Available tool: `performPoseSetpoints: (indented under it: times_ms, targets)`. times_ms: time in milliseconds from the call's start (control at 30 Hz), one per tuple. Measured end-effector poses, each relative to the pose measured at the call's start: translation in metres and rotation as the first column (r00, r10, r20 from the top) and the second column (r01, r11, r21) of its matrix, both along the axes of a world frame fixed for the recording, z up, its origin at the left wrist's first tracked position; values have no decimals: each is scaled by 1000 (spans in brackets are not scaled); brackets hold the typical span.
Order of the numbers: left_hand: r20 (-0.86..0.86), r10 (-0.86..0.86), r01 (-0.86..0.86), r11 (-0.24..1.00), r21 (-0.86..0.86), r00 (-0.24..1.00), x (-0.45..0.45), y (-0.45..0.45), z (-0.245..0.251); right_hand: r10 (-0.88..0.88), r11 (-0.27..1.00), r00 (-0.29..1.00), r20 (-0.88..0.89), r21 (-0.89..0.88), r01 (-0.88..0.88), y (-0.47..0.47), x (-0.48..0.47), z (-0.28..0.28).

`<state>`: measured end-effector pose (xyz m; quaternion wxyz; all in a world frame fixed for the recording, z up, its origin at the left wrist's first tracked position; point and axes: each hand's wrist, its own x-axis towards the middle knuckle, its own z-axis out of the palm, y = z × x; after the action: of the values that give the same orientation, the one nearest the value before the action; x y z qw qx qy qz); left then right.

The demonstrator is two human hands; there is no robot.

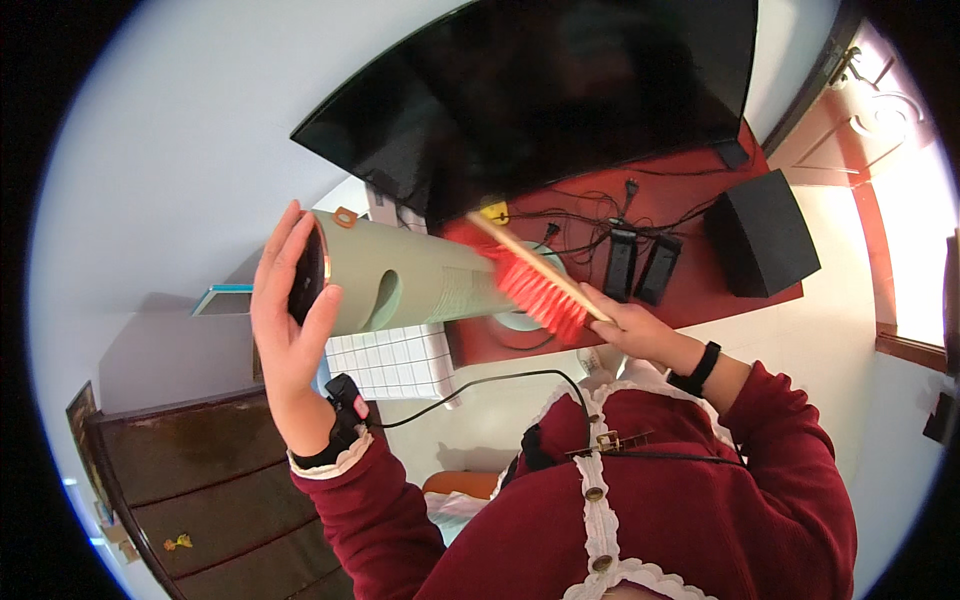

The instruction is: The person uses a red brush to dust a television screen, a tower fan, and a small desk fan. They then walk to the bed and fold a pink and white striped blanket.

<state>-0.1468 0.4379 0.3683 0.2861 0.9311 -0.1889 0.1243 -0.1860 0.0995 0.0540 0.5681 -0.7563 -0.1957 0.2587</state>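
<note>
A tall pale-green cylindrical tower appliance (420,259), with an oval opening and fine slots in its side, stands on a round light base (517,321). My left hand (289,322) grips its dark top, fingers along the far rim and thumb on the near side. In my right hand (637,328) is a cleaning brush (536,289) with a pale wooden handle and red bristles. The bristles are at the appliance's lower side, slightly blurred; whether they touch it I cannot tell. An orange-brown loop (345,217) sticks out near the top.
The red tabletop (690,304) bears a large black television (562,90), a black speaker (761,232), two black boxes with tangled cables (621,262) and a yellow object (494,213). A white checked cloth (394,360) lies at left, above a dark wooden seat (202,442). A cable runs from my left wrist.
</note>
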Motion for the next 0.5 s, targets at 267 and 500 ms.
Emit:
performPoseSetpoints:
  times_ms: [267, 500]
  targets:
    - [74, -4, 18, 982, -189, 997, -2, 23, -2, -152, 969, 980, 131, 214, 121, 6, -19, 47]
    - [-129, -27, -93, 556, -826, 991, 8, 57, -33, -341, 928, 797, 499, 312, 203, 63, -52, 167]
